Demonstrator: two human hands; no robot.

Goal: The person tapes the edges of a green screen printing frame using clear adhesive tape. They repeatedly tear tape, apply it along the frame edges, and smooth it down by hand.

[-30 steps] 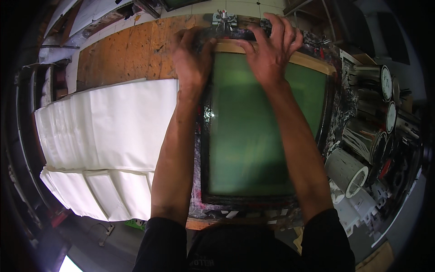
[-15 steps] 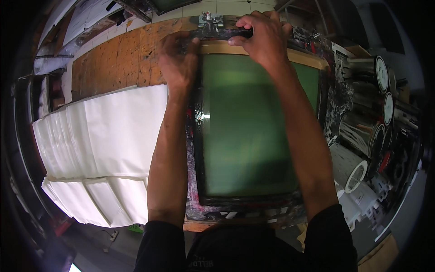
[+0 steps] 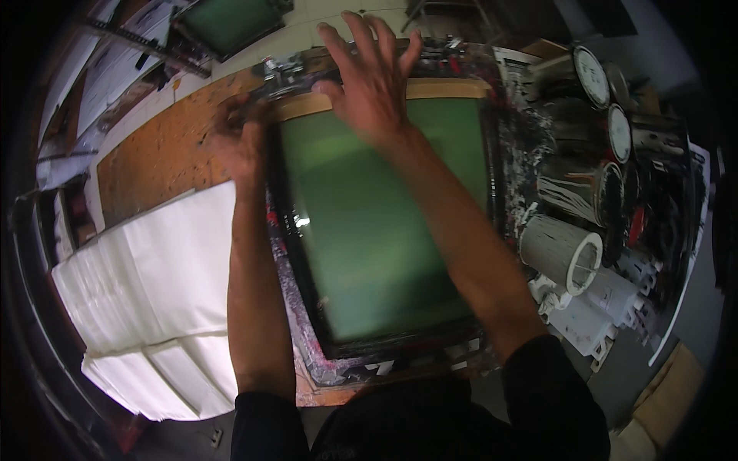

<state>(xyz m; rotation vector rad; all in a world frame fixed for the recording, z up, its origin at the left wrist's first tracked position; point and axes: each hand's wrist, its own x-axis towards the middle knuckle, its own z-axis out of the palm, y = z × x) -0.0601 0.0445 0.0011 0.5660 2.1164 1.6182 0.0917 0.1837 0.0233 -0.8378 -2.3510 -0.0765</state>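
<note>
Printing screen (image 3: 377, 223), a rectangular frame stretched with smooth green mesh, lies flat in front of you at the middle of a wooden worktable (image 3: 165, 157) whose bare top is rough, orange-brown chipboard. The frame's far rail is pale wood, while its other edges look dark and glossy, and the bed around it is crusted with smears of red, black and white ink. Your left hand (image 3: 240, 142) rests on the far left corner of the frame, fingers curled down over the edge; motion blur hides how firmly it grips. Your right hand (image 3: 373, 77) is raised just above the far rail with the fingers spread wide, holding nothing, and it too is blurred. To the left of the screen, just beside your left forearm, sits a thick stack of white fabric sheets (image 3: 150, 292), soft and slightly rumpled, its layered edges fanning towards you. To the right stand several round ink cans (image 3: 607, 188), streaked with drips, and a white plastic tub (image 3: 561, 253) tipped on its side with its open mouth showing. You wear dark sleeves pushed up to the elbows.
</note>
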